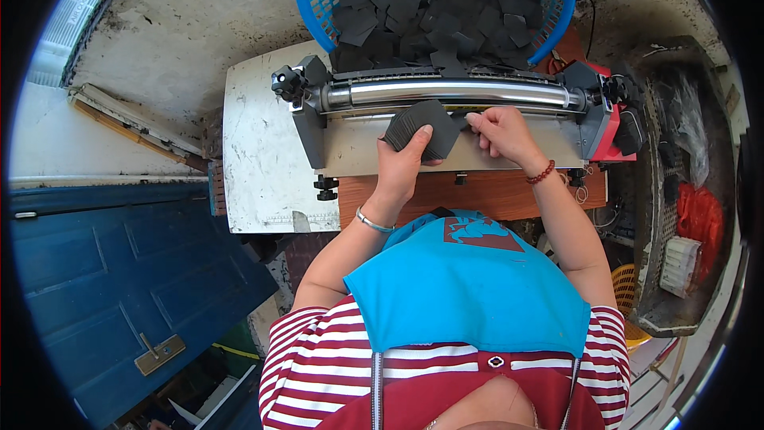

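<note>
My left hand is closed around a thick stack of thin black flat pieces with angled corners, its thumb lying across the top one. The stack is fanned a little toward the left. Just to its right, the fingers of my right hand pinch a thin black piece, mostly hidden beside the stack. Both hands are over the pale feed plate of a bench machine, in front of its shiny metal roller.
Behind the roller, a blue plastic basket is heaped with loose black pieces. Black knobs stick out at the machine's left end. A white board lies left; a dark trough with a red bag stands right.
</note>
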